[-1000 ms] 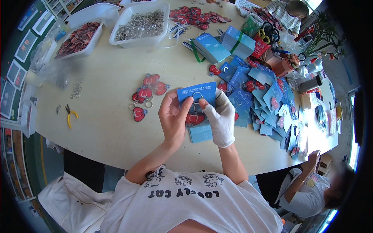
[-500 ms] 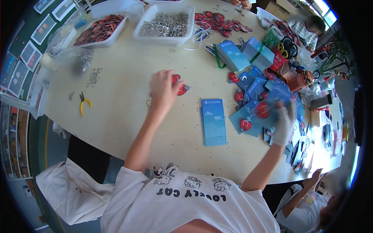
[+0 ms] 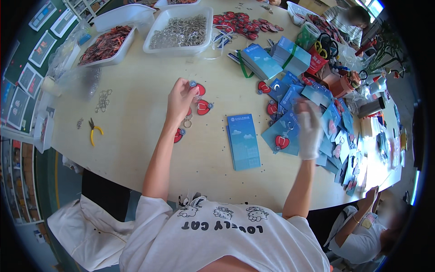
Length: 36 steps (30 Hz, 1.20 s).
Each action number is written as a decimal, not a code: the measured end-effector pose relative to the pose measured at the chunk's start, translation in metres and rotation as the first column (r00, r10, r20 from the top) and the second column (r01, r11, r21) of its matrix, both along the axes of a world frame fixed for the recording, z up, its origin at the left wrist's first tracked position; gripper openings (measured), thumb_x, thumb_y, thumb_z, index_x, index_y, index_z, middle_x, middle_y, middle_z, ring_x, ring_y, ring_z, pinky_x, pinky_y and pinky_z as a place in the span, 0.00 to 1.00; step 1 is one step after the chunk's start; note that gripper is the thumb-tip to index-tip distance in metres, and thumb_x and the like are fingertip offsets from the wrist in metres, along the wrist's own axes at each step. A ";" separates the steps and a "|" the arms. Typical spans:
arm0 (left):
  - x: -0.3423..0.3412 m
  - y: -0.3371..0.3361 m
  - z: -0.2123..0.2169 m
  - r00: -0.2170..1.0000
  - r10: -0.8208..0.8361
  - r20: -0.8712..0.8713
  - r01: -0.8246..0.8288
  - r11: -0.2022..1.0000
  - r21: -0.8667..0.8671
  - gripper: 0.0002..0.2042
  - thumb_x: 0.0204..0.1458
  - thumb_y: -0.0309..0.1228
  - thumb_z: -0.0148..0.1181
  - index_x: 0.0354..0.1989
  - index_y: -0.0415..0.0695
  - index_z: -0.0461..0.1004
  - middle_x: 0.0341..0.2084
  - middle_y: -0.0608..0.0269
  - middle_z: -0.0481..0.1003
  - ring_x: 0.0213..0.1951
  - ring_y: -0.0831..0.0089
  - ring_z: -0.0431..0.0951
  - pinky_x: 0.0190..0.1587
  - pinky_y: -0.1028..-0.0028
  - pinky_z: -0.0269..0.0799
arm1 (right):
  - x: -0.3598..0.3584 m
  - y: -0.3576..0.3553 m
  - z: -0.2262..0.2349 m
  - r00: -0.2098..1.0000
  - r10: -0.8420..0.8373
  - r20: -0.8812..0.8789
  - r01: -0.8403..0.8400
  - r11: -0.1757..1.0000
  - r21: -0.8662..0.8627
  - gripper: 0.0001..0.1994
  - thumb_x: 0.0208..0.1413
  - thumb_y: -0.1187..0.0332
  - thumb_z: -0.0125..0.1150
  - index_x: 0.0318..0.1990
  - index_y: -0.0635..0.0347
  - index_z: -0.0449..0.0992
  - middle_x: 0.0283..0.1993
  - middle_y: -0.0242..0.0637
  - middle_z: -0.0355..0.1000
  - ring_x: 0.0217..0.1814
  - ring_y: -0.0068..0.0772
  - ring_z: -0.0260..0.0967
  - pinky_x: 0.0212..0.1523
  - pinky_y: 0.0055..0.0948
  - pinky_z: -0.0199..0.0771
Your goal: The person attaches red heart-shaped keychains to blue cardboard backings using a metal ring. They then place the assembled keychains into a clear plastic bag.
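Note:
My left hand (image 3: 180,102) is closed, pinching a red heart-shaped keychain (image 3: 200,89) with a small blue-grey round piece on top. Close by on the table lie another red keychain (image 3: 203,107), a metal split ring (image 3: 187,123) and one more red keychain (image 3: 179,134) next to my forearm. My right hand (image 3: 311,131), in a white glove, is over the left part of a heap of blue cards with red keychains (image 3: 327,121); motion smears its fingers. A red keychain on a card (image 3: 282,143) lies just left of it. Between my hands rests a stack of blue cards (image 3: 244,144).
Yellow-handled pliers (image 3: 94,131) and loose rings (image 3: 103,100) lie at left. Farther back are a white tray of metal rings (image 3: 147,44), a tray of red pieces (image 3: 131,40), a heap of red pieces (image 3: 235,26) and banded card stacks (image 3: 260,61). Other people sit around the table.
My left hand has turned and now shows a keychain in its pinch. My right hand has moved left and up; the blurred red keychain beside it no longer shows there. The view has shifted slightly.

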State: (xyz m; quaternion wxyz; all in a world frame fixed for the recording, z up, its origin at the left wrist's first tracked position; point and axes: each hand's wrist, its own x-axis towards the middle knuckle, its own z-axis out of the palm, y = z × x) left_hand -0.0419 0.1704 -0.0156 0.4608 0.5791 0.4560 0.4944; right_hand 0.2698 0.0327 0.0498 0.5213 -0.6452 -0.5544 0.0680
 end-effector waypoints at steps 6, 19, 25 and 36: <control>0.041 -0.055 0.034 0.963 -0.268 0.022 0.255 0.937 0.238 0.05 0.54 0.19 0.56 0.37 0.39 0.67 0.37 0.60 0.73 0.38 0.77 0.74 0.43 0.74 0.72 | -0.081 0.017 -0.059 -0.046 0.096 -0.994 -0.811 0.578 0.093 0.19 0.64 0.55 0.47 0.51 0.59 0.73 0.43 0.31 0.74 0.42 0.24 0.69 0.41 0.24 0.68; 0.072 -0.101 -0.028 0.838 0.140 -0.527 0.103 0.908 0.405 0.20 0.45 0.29 0.65 0.47 0.43 0.67 0.46 0.56 0.65 0.50 0.58 0.65 0.52 0.57 0.58 | -0.054 -0.024 -0.052 0.537 0.222 -0.814 -0.560 0.815 -0.148 0.12 0.63 0.65 0.45 0.38 0.64 0.71 0.22 0.28 0.66 0.20 0.17 0.64 0.21 0.18 0.63; 0.083 -0.083 -0.040 0.809 -0.016 -0.587 0.190 0.953 0.235 0.21 0.42 0.32 0.69 0.43 0.44 0.66 0.42 0.58 0.64 0.47 0.59 0.63 0.50 0.61 0.57 | -0.082 -0.037 -0.075 0.727 0.226 -0.648 -0.558 0.746 -0.365 0.10 0.59 0.69 0.50 0.37 0.62 0.77 0.19 0.25 0.67 0.17 0.12 0.57 0.18 0.17 0.58; 0.088 -0.094 -0.027 0.919 -0.228 0.321 0.263 0.962 -0.071 0.11 0.54 0.24 0.60 0.39 0.38 0.64 0.33 0.65 0.71 0.36 0.84 0.70 0.36 0.82 0.67 | -0.075 -0.037 -0.058 0.651 0.181 -0.737 -0.503 0.830 -0.240 0.15 0.53 0.76 0.58 0.50 0.66 0.74 0.29 0.27 0.73 0.28 0.13 0.65 0.28 0.16 0.65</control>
